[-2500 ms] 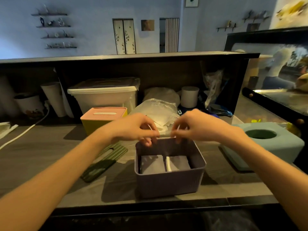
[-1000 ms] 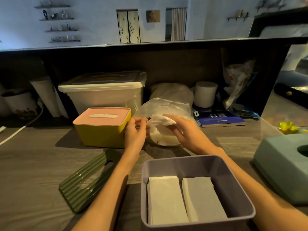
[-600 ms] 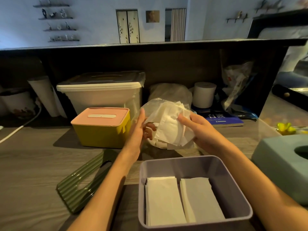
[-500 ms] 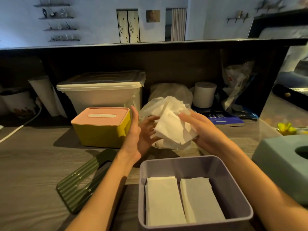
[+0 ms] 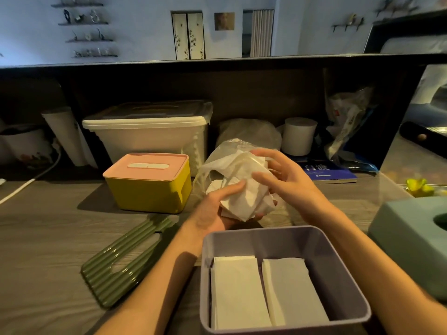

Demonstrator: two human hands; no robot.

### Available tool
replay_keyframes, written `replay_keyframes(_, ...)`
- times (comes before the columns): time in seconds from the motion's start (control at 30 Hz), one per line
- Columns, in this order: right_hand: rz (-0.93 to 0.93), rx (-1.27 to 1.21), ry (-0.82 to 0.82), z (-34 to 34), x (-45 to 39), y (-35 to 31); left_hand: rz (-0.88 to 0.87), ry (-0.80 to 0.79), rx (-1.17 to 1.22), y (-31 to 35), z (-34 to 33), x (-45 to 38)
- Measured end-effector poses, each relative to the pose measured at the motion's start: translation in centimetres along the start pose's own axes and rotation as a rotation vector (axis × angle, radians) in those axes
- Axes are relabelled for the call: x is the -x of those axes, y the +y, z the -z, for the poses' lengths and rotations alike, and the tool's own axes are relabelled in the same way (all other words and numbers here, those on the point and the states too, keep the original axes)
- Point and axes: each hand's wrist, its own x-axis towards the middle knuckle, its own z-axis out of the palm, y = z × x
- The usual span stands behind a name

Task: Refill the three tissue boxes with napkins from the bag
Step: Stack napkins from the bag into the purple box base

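Observation:
A bunch of white napkins point(image 5: 244, 194) is held between both hands just above the counter, in front of the clear plastic bag point(image 5: 217, 160). My left hand point(image 5: 215, 209) cups the bunch from below and my right hand point(image 5: 283, 180) presses on it from the right. An open purple tissue box point(image 5: 338, 267) stands nearest me with two folded stacks of napkins point(image 5: 261, 293) lying side by side inside. A yellow tissue box with a pink lid point(image 5: 147, 182) sits to the left. The teal tissue box point(image 5: 408, 240) is at the right edge.
A ribbed green lid point(image 5: 123, 259) lies flat on the wooden counter point(image 5: 48, 238) to the left of the purple box. Behind are a big white storage bin point(image 5: 150, 134), a paper roll point(image 5: 298, 136), a blue book point(image 5: 331, 172), more bags and a white cable point(image 5: 26, 184).
Both hands reached from the purple box to the bag, pulled out a bunch of napkins and brought it a little nearer and lower. My left hand went from beside the bunch to under it.

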Motion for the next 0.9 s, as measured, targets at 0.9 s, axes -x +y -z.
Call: replay_keyframes(0.9, -0.015, -0.238, 0.223, 1.0, 0.2, -2.3, 0.115, 0.090, 0.059, 0.5, -1.4, -0.2)
